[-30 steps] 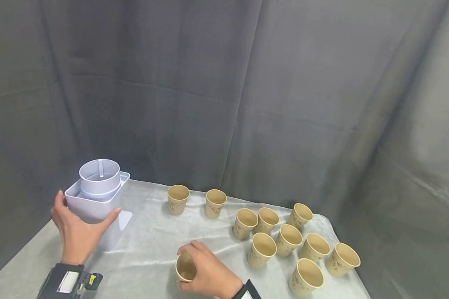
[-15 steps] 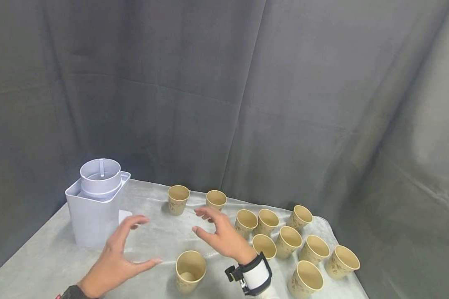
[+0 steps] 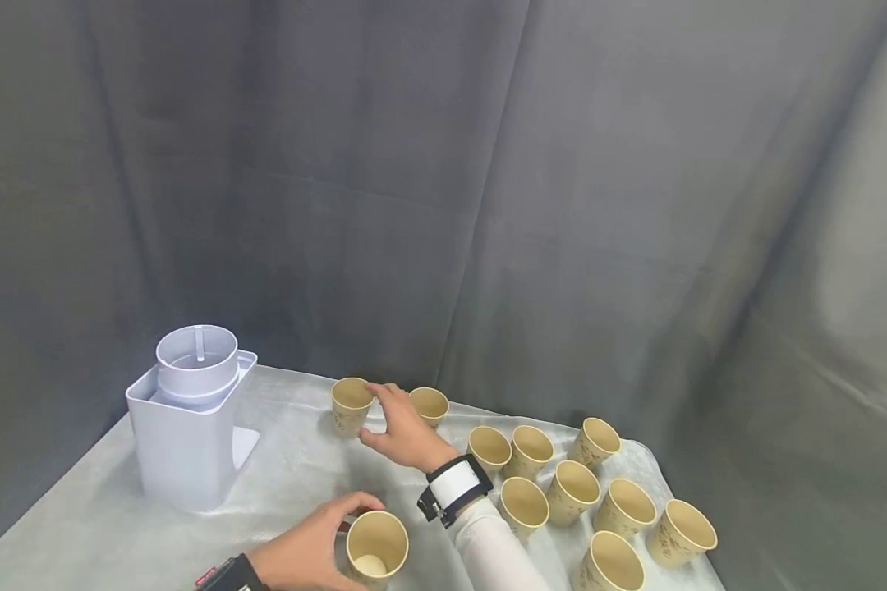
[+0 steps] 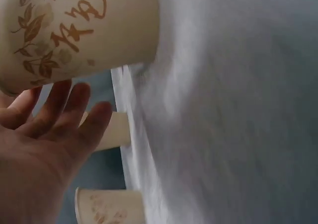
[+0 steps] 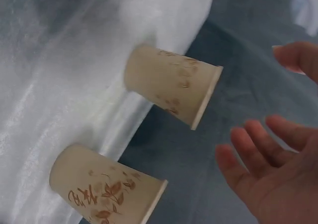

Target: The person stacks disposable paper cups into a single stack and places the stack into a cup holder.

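Nearest cup (image 4: 109, 30) partly beyond left-wrist view

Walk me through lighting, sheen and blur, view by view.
Head: grey curtain paler toward the right, faint soft shadows on the white cloth; left wrist: dimmer, the cloth soft and smeary, the near cup crisper; right wrist: pale sheen streaks on the cloth.

Head view looks forward and down from above the table (image 3: 288, 476), facing the curtain (image 3: 340, 205). Both wrist views sit close, rolled sideways; the left shares the near cup (image 3: 379, 543) with head, the right the rear cups (image 3: 347, 419).
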### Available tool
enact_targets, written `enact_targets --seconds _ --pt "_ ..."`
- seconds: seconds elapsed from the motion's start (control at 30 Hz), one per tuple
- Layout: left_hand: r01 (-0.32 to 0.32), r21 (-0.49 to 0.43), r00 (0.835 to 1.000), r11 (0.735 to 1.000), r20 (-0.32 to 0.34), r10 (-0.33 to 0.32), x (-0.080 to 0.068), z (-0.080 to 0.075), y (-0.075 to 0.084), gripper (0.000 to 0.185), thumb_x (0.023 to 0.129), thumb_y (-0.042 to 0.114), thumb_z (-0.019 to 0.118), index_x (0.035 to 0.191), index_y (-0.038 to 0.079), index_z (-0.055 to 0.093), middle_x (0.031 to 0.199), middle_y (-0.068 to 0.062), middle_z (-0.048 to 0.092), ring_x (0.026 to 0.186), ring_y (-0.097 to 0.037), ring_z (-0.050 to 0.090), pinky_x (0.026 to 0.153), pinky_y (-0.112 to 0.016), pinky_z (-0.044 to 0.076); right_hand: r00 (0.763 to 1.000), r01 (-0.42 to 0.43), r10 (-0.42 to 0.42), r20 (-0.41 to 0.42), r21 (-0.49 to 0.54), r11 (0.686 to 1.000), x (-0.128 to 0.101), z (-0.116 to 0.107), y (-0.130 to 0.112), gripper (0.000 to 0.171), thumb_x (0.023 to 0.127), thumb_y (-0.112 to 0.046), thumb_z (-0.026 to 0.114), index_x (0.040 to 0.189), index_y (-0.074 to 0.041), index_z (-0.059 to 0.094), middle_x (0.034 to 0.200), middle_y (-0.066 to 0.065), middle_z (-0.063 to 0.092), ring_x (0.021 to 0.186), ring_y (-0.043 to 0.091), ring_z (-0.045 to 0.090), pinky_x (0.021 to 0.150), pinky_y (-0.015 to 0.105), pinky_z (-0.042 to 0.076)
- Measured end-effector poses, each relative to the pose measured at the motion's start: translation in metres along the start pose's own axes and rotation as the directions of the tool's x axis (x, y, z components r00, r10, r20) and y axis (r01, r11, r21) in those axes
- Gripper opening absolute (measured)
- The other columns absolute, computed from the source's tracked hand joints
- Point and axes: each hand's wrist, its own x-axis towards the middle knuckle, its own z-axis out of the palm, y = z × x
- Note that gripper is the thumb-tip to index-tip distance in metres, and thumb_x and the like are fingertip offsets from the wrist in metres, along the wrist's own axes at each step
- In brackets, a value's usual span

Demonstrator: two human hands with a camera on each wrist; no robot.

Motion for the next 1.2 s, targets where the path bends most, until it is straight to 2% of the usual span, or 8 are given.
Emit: enact_targets --seconds 0.13,0.4,0.53,0.63,0.83,1.03,1.1,1.2 --pt "0.048 -0.146 0.998 0.988 0.055 -0.04 0.007 0.005 -0.008 0.066 0.076 0.025 0.092 0.129 0.012 0.056 0.118 -0.001 0.067 0.108 -0.01 0.064 0.094 -0.027 0.054 0.999 -0.034 0.036 0.031 -0.047 0.998 0.016 0.009 0.005 0.073 0.09 -0.021 0.072 0.152 -0.002 0.039 0.149 0.015 0.046 0.136 0.031 0.044 0.113 0.045 0.042" --pt "0.046 -0.207 0.997 0.977 0.066 -0.033 0.007 0.014 -0.016 0.056 0.077 0.019 0.09 0.125 0.011 0.061 0.111 -0.001 0.071 0.101 -0.008 0.065 0.089 -0.026 0.054 0.994 -0.055 0.067 0.088 -0.13 0.99 0.044 0.025 0.014 0.077 0.088 -0.026 0.076 0.155 -0.01 0.04 0.158 0.016 0.037 0.143 0.034 0.037 0.116 0.05 0.037" --pt "0.065 -0.25 0.997 0.966 0.067 -0.05 0.006 0.016 -0.016 0.056 0.078 0.015 0.088 0.126 0.01 0.061 0.112 -0.001 0.07 0.102 -0.006 0.063 0.09 -0.024 0.053 0.984 -0.076 0.094 0.151 -0.121 0.99 0.053 0.036 0.015 0.082 0.09 -0.029 0.077 0.157 -0.01 0.035 0.161 0.017 0.033 0.147 0.036 0.032 0.12 0.051 0.031" --pt "0.048 -0.25 0.998 0.967 0.06 -0.034 0.007 0.018 -0.014 0.056 0.077 0.015 0.089 0.126 0.009 0.061 0.113 -0.002 0.07 0.103 -0.005 0.062 0.091 -0.024 0.053 0.977 -0.082 0.104 0.184 -0.124 0.989 0.057 0.041 0.015 0.079 0.092 -0.028 0.073 0.158 -0.007 0.034 0.162 0.018 0.033 0.148 0.037 0.031 0.121 0.049 0.031" --pt "0.058 -0.28 0.996 0.958 0.083 -0.036 0.009 0.021 -0.013 0.057 0.077 0.012 0.088 0.127 0.009 0.06 0.114 -0.001 0.069 0.104 -0.005 0.061 0.092 -0.024 0.052 0.983 -0.102 0.128 0.129 -0.187 0.977 0.058 0.043 0.018 0.07 0.093 -0.024 0.072 0.152 0.0 0.041 0.15 0.018 0.044 0.135 0.035 0.041 0.113 0.041 0.042" --pt "0.119 -0.273 0.989 0.955 0.117 -0.089 0.014 0.022 -0.01 0.059 0.078 0.014 0.088 0.129 0.009 0.06 0.115 -0.001 0.069 0.105 -0.007 0.063 0.091 -0.026 0.052 0.982 -0.165 0.173 0.073 -0.098 0.981 0.051 0.041 0.024 0.066 0.088 -0.025 0.076 0.145 -0.003 0.05 0.136 0.018 0.043 0.119 0.031 0.046 0.1 0.039 0.051" --pt "0.108 -0.255 0.991 0.961 0.109 -0.083 0.015 0.022 -0.01 0.058 0.078 0.016 0.089 0.129 0.009 0.061 0.114 -0.001 0.07 0.104 -0.007 0.063 0.091 -0.026 0.053 0.982 -0.175 0.18 0.056 -0.072 0.982 0.049 0.039 0.026 0.064 0.087 -0.025 0.076 0.142 -0.005 0.051 0.134 0.016 0.044 0.117 0.03 0.049 0.097 0.038 0.052" --pt "0.051 -0.218 0.996 0.975 0.081 -0.034 0.015 0.023 -0.011 0.057 0.077 0.018 0.089 0.126 0.009 0.062 0.112 -0.005 0.071 0.102 -0.008 0.064 0.09 -0.027 0.054 0.986 -0.166 0.166 -0.001 -0.037 0.985 0.044 0.033 0.026 0.061 0.084 -0.026 0.077 0.137 -0.006 0.053 0.131 0.014 0.049 0.113 0.027 0.055 0.09 0.033 0.054"
